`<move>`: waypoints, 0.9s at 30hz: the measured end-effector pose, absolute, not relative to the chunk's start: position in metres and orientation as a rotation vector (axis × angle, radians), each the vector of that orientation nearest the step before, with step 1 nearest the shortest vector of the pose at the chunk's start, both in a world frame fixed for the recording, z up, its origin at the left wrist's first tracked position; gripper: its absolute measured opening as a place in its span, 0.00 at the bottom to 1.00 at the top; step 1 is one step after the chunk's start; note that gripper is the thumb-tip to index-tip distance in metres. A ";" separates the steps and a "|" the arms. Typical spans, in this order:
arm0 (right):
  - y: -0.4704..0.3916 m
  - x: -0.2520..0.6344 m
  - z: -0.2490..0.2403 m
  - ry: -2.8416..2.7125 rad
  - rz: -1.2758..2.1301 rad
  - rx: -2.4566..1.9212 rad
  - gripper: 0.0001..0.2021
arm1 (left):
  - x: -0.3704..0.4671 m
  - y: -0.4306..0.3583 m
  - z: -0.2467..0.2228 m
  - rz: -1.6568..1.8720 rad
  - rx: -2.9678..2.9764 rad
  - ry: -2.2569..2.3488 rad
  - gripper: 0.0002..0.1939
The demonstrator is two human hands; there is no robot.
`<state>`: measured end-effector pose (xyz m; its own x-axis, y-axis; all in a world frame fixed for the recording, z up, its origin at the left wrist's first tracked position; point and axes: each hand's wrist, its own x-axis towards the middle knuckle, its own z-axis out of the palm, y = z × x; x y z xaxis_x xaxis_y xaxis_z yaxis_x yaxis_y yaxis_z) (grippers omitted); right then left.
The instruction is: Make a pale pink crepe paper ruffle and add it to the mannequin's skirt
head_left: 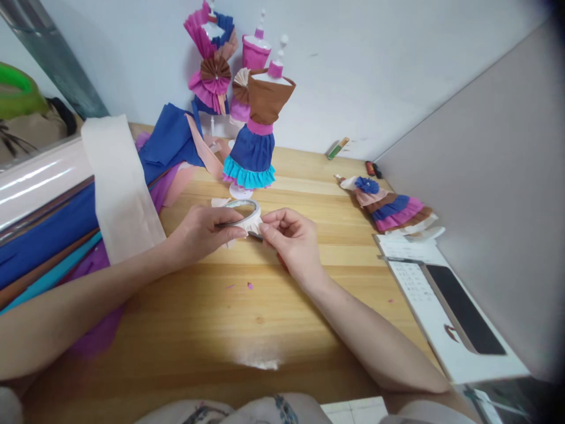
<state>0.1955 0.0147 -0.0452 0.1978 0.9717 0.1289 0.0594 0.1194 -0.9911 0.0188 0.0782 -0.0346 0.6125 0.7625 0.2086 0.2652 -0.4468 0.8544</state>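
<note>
My left hand (198, 232) grips a roll of tape (253, 219) by its left side, thumb below and fingers through the ring. The roll is tilted, with pale, wrinkled material along its near side. At its right edge, my right hand (298, 241) pinches that pale material between thumb and forefinger. Under my right hand lie a dark, narrow piece and a bit of red, mostly hidden; I cannot tell what they are. Behind the roll is a small pale scrap (219, 202). Just beyond stands a miniature dress form (270, 103) in a brown top and blue, turquoise-edged skirt.
More dressed forms (212, 76) stand against the wall. Coloured crepe paper (48, 221) and a cream strip (117, 188) lie left. At right are a small layered dress (392, 209), a phone (465, 306) on a white board (419, 318), and a green tube (338, 148) farther back.
</note>
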 end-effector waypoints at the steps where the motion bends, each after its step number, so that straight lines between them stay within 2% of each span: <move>1: 0.015 0.196 -0.045 -1.135 0.980 -1.243 0.07 | 0.018 0.079 -0.036 0.767 2.035 0.809 0.07; 12: 0.012 0.193 -0.046 -1.198 0.835 -1.252 0.06 | 0.019 0.077 -0.036 0.754 2.044 0.824 0.07; 20: 0.015 0.196 -0.047 -1.143 0.983 -1.307 0.10 | 0.016 0.080 -0.047 0.765 2.425 0.728 0.14; 27: 0.009 0.191 -0.046 -1.305 0.741 -1.348 0.06 | 0.016 0.079 -0.045 0.747 2.487 0.732 0.16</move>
